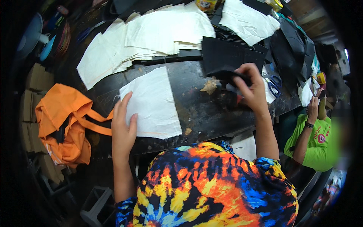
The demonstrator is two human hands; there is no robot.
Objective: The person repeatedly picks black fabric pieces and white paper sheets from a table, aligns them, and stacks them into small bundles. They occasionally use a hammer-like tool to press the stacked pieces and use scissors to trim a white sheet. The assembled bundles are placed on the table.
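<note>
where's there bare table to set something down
Bare, stained tabletop lies between the white sheet at the left hand and the right hand. Crowded: far side, white pieces; right side, black pieces and scissors.

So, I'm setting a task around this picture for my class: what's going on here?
A person at a dark table has the left hand on a white cloth piece, while the right hand grips a blurred black piece. Overlapping off-white cloth pieces lie along the back. An orange bag is at the left; blue-handled scissors and a co-worker in green are to the right.
</note>
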